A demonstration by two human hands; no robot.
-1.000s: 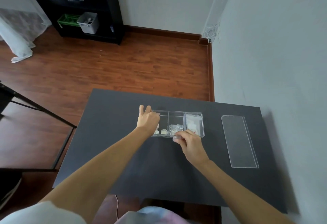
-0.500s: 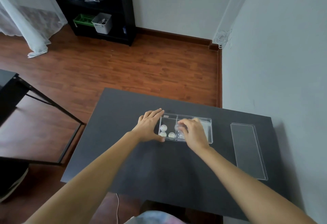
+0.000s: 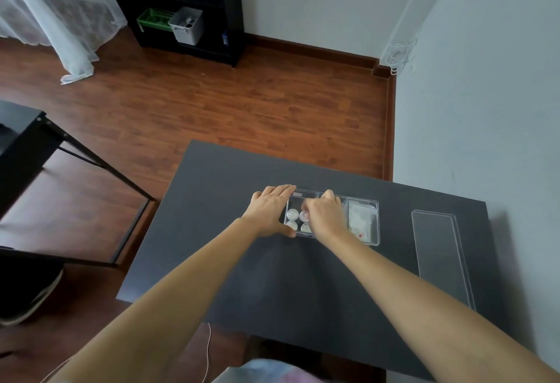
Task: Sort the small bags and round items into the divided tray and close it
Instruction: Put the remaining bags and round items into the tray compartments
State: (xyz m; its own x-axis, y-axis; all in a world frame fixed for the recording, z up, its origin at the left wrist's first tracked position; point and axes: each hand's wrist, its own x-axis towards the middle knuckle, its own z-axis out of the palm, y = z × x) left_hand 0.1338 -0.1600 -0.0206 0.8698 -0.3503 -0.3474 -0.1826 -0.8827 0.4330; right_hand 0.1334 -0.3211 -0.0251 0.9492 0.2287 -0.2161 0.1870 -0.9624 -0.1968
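A clear divided tray [image 3: 376, 222] lies on the dark table. My left hand [image 3: 268, 211] clasps its left end, fingers at the far corner and thumb at the near corner. Several round items [image 3: 292, 215] lie in the left compartment. My right hand [image 3: 326, 216] hovers over the middle compartment and hides it. Its curled fingertips pinch one round item [image 3: 303, 216] in the left compartment. Small bags [image 3: 360, 219] fill the right compartment. The clear lid [image 3: 439, 257] lies flat on the table, to the right of the tray.
The table [image 3: 230, 231] stands against a wall [image 3: 485, 110] on its right. A black table frame [image 3: 45, 146] is at the left over wooden floor. A black shelf [image 3: 181, 4] with bins stands at the back.
My right hand moved from the tray's near edge up over the middle compartment and then left to the round items. My left hand shifted to clasp the tray's left end. One more round item shows.
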